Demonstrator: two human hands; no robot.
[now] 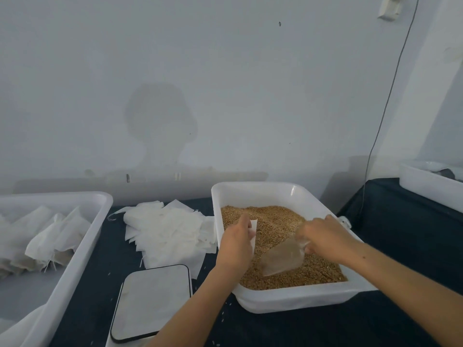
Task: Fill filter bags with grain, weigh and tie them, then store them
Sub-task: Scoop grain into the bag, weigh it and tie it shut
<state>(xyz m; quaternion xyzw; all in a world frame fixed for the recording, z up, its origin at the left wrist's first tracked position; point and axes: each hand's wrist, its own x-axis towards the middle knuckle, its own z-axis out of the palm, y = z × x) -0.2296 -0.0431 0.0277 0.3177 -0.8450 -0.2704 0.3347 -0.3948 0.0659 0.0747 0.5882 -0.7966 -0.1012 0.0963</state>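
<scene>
**Grain tub in use, both hands over it**

White rectangular plastic tub [280, 300] at 4 o'clock holds a heap of brown grain [275, 221]. Left hand [236, 242] pinches a white paper filter bag [253, 230] above the grain. Right hand [323, 235] grips a clear plastic scoop [283, 257], its mouth lying on the grain. Second white tub [82, 236] at 9 o'clock contains filled, tied bags [52, 240]. Between the tubs: a loose pile of empty bags [170, 231] and, at 6 o'clock, a flat grey-topped scale [152, 300]. Dark cloth [325, 326] covers the table.

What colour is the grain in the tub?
Golden brown grain, seen in the head view.
</scene>
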